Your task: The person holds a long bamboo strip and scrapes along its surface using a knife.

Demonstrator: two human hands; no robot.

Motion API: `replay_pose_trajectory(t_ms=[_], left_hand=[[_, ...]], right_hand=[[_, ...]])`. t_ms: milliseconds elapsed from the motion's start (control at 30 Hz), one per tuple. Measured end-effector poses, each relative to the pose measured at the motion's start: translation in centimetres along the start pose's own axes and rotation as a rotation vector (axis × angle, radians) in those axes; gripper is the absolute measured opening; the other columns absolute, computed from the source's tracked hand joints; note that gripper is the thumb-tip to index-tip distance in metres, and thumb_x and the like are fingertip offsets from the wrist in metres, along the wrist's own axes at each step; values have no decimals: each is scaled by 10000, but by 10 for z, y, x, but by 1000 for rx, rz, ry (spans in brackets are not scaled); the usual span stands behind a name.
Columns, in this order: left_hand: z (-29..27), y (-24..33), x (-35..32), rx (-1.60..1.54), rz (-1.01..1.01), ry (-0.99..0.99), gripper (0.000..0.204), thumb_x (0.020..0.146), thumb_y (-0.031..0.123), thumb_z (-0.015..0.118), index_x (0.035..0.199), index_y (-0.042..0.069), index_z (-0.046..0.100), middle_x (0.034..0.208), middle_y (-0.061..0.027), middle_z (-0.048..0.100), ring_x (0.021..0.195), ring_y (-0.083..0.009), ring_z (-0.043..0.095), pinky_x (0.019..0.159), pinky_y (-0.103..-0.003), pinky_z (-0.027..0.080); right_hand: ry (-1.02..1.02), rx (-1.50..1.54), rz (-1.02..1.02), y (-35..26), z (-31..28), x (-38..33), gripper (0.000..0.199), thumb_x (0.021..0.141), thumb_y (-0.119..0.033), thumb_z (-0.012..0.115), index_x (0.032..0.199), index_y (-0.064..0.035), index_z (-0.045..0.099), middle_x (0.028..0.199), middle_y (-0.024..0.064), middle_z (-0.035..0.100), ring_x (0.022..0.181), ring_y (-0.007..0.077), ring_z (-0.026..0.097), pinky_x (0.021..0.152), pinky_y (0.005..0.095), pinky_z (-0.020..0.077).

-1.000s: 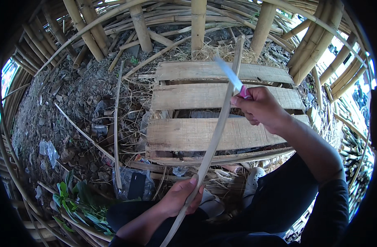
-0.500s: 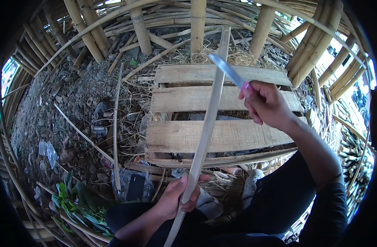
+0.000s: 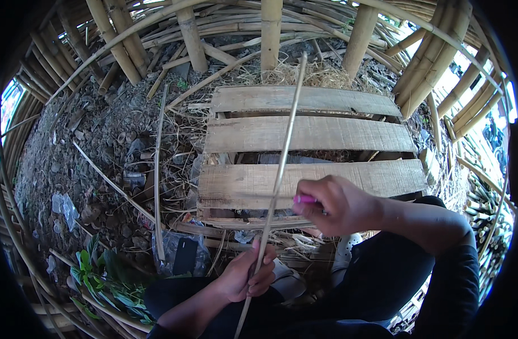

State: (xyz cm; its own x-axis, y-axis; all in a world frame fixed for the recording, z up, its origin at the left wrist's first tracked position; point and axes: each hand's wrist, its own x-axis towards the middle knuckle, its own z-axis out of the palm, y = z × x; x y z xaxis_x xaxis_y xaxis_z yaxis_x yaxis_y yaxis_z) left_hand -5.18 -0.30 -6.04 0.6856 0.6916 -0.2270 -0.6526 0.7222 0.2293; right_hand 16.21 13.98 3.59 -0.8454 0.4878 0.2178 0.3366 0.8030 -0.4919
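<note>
My left hand point(image 3: 248, 272) is wrapped round the lower part of a long bamboo strip point(image 3: 286, 141), which slants up and away over a low wooden slatted bench. The strip's narrow edge faces me. A knife with a pink handle point(image 3: 306, 199) is closed in my right hand point(image 3: 341, 206). Its blade point(image 3: 259, 196), thin and blurred, lies across the strip above my left hand; whether it touches cannot be made out. Beneath both lies the nearest plank of the slatted bench point(image 3: 355, 175).
Bamboo posts point(image 3: 271, 34) and piled poles stand beyond the bench. Loose strips point(image 3: 159, 169) lie on the littered ground at left. A dark phone-like slab point(image 3: 185, 257) rests on clear plastic near green leaves point(image 3: 109, 277). Cut bamboo pieces point(image 3: 485, 226) are stacked at right.
My right hand has brought the knife down and nearer, from the strip's far end to its lower half. The strip has turned from its broad face to its narrow edge.
</note>
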Motion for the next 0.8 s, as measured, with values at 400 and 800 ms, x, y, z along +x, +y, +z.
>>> replay_pose_trajectory(t_ms=[400, 800], left_hand=[[16, 3, 0, 6, -87, 183, 468, 1015, 537, 247, 811, 153, 419, 508, 32, 338, 362, -71, 299, 287, -192, 222], [34, 4, -7, -34, -212, 340, 463, 1018, 540, 246, 790, 171, 407, 528, 57, 287, 379, -52, 224, 301, -190, 164]], right_hand=[[-234, -85, 95, -33, 28, 1, 396, 956, -373, 556, 815, -4, 534, 508, 105, 511, 428, 265, 587, 400, 398, 454], [-347, -289, 135, -29, 33, 7, 495, 978, -478, 467, 784, -40, 592, 449, 74, 517, 403, 250, 588, 408, 384, 490]])
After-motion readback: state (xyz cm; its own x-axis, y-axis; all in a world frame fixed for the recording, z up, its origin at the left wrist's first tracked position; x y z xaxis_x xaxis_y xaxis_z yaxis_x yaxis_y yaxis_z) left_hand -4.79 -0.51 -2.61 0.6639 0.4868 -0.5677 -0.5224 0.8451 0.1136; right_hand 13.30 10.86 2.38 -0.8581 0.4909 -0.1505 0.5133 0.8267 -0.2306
